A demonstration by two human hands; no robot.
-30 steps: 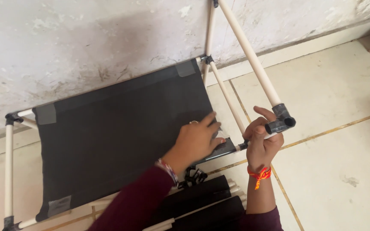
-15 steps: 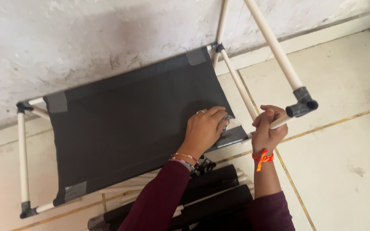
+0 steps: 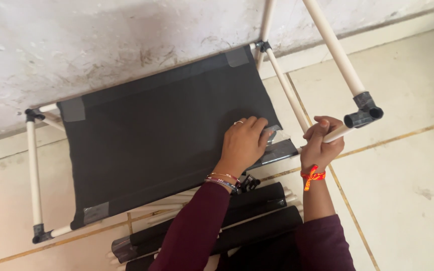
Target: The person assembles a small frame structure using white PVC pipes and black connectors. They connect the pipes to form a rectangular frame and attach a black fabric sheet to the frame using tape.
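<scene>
The right hand (image 3: 321,142) is clenched around a cream tube (image 3: 336,133) just short of its grey corner joint (image 3: 363,112), which sits just beyond the knuckles. Beside it, the left hand (image 3: 243,143) lies flat, fingers together, on the near corner of a dark fabric shelf panel (image 3: 161,130). Rolled black panels (image 3: 227,223) rest on the tiled floor (image 3: 403,185) below both wrists.

So there's a dark grey fabric shelf panel (image 3: 161,125) stretched flat on a white tube frame, its near right corner under the left hand (image 3: 242,143). The right hand (image 3: 321,143) is wrapped around a white tube (image 3: 335,133) ending in a grey elbow connector (image 3: 363,113).
</scene>
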